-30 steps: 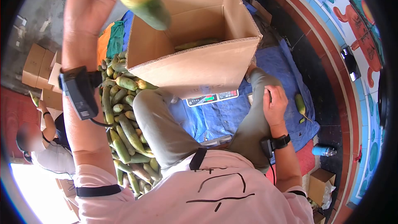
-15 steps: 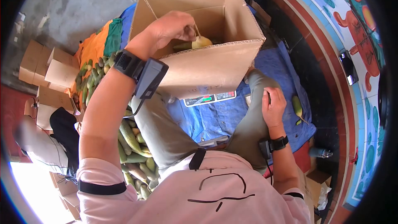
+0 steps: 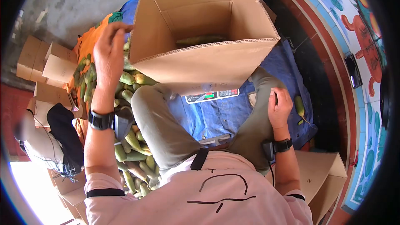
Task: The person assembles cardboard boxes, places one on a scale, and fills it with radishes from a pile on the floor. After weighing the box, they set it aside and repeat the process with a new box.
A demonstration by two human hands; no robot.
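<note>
My left hand (image 3: 109, 54) hangs empty with its fingers loosely apart, just left of the big open cardboard box (image 3: 204, 64) and above the pile of green-yellow mangoes (image 3: 129, 139). A few mangoes (image 3: 200, 40) lie at the bottom of the box. The box stands on a digital scale (image 3: 212, 95) on a blue tarp (image 3: 216, 116) between my knees. My right hand (image 3: 280, 107) rests on my right knee, its fingers curled around a small dark object.
One loose mango (image 3: 299, 105) lies on the tarp right of my knee. Another person (image 3: 37, 137) sits at the left among stacked small cartons (image 3: 50, 64). A folded carton (image 3: 323, 179) lies at the lower right. A painted wall (image 3: 358, 50) runs along the right.
My left hand carried a mango down into the box, let go of it and has drawn back out to the left, now empty. My right hand stayed on the knee.
</note>
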